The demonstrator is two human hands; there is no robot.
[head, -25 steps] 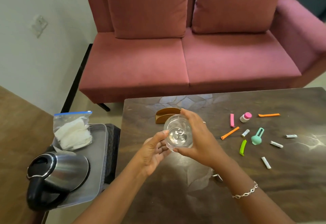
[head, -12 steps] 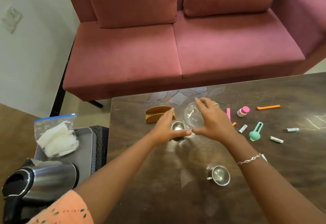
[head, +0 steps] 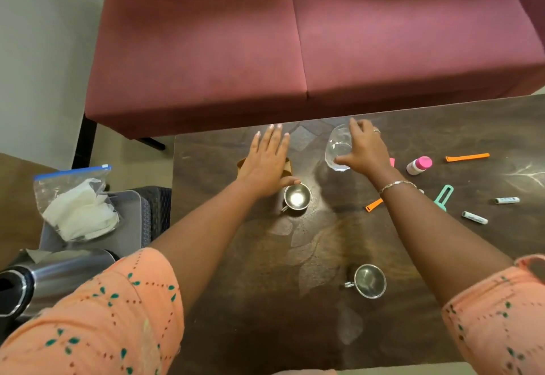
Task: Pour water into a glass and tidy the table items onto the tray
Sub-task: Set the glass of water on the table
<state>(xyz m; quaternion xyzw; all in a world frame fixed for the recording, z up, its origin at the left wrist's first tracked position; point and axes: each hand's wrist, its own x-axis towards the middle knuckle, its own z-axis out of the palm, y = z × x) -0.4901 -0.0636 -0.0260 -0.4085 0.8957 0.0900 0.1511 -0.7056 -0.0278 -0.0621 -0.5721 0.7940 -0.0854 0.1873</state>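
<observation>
I count one glass, two steel cups. Right hand grips glass, seemingly upright; left hand flat, fingers straight, holding nothing.

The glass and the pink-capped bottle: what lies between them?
In the head view, the right hand, which holds the glass, and a pink strip peeking from behind that hand, left of the bottle.

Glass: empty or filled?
Looks empty: the glass gripped by the right hand shows no water line and looks clear throughout. The kettle sits untouched at left.
</observation>
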